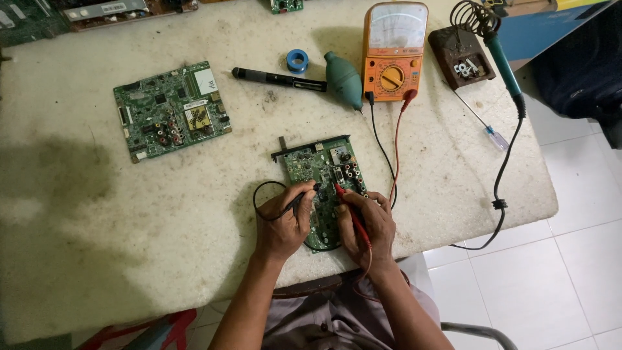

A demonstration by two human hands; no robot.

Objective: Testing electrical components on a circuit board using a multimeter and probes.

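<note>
Green circuit board [317, 170] flat on worktop [97, 214], near front edge. Your left hand [282, 227] pinches black probe [299, 201], right hand [366, 223] pinches red probe [346, 207], tips on board. Board likely light, stiff, fragile: hold by bare edges, avoid components.

The left hand [280, 228] holds a black probe [299, 202], the right hand [367, 223] a red probe [350, 214], both on the green circuit board [317, 170].

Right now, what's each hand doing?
Left hand: closed on the black probe.
Right hand: closed on the red probe, tip on the circuit board.
</note>
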